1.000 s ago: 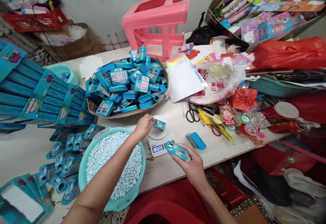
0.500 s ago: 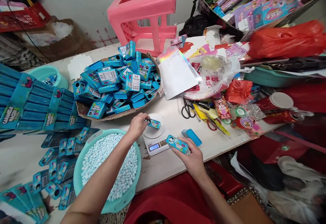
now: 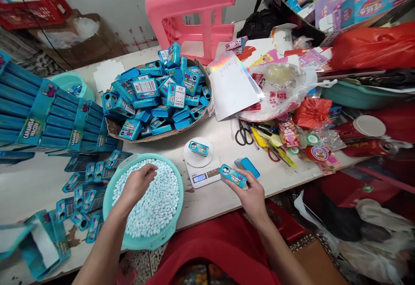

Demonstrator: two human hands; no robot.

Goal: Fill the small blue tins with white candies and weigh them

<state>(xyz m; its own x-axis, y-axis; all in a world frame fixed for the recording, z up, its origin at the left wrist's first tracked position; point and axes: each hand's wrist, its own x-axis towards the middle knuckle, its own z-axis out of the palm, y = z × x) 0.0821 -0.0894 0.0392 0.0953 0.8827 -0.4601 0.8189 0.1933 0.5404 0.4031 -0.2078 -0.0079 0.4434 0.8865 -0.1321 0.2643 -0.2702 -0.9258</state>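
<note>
Box (image 3: 232,176), blue and lettered CARAMELO MACIZO, is lying in the right hand (image 3: 251,192) just above the near edge of the table, pale pieces showing through the round hole at one end. The right thumb is pressing along its near side while the fingers are bracing the far side. Just behind that hand, a plain blue case (image 3: 249,166) is resting on the white table (image 3: 210,205). Beside it a kitchen scale (image 3: 201,177) is standing with its display lit, and a second lettered box (image 3: 199,148) is sitting on the round plate. To the left, a turquoise basin (image 3: 180,194) is holding a broad heap of pale candies (image 3: 152,216). The left hand (image 3: 138,183) is hanging over them with its fingers curling inward; whether it is pinching a piece, one cannot tell. Loose boxes (image 3: 81,200) are lying left of the basin, below stacked blue packs (image 3: 58,116). Behind the scale, a carton (image 3: 158,136) is overflowing with more boxes (image 3: 162,88). Farther right, black-handled scissors (image 3: 243,134) are lying near a white sheet (image 3: 233,88), and a pink stool (image 3: 194,4) is standing at the back.
</note>
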